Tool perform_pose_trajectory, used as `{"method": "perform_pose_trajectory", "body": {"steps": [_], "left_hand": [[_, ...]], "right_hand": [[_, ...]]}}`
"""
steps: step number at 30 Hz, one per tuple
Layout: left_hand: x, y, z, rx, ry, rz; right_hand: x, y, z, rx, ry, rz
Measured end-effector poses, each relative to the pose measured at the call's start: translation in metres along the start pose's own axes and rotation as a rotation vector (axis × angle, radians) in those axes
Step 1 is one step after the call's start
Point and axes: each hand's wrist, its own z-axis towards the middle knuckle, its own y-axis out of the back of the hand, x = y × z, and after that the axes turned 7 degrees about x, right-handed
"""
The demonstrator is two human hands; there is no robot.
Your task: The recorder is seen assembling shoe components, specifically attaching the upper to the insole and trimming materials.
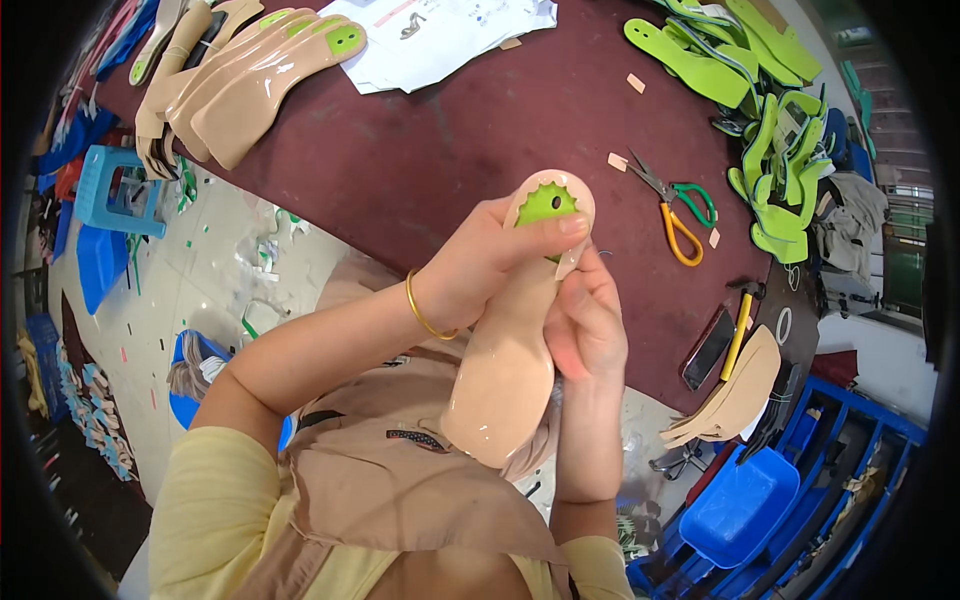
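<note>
A glossy beige shoe insole (500, 385) is held up before my apron, its narrow heel end away from me. Around the heel, a notched beige edge frames a lime-green patch (545, 203) with a dark hole. My left hand (490, 250) grips the heel from the left, thumb lying across the green patch. On the other side, the fingers of my right hand (590, 310) pinch the insole's edge just below the heel, by a small loose beige flap (568, 262). Scissors (672, 205) with one green and one orange handle lie spread on the table to the right.
Finished-looking beige insoles (250, 95) are stacked at the far left of the maroon table (430, 150), beside white paper sheets (430, 40). Lime-green insole pieces (780, 140) pile up far right. Nearer right are a phone (708, 348), a yellow-handled hammer (738, 335), beige pieces (735, 390) and a blue bin (740, 505).
</note>
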Motion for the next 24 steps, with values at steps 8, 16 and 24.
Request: {"method": "perform_pose_trajectory", "body": {"steps": [8, 16, 24], "left_hand": [[0.008, 0.007, 0.006, -0.031, -0.061, -0.033], [0.013, 0.000, 0.006, 0.037, -0.026, 0.035], [0.041, 0.037, 0.013, 0.133, -0.177, 0.406]], "right_hand": [[0.006, -0.008, -0.018, -0.079, 0.649, -1.448], [0.014, -0.001, -0.008, -0.204, 0.171, -0.926], [-0.003, 0.013, 0.004, -0.353, 0.213, -0.842]]}}
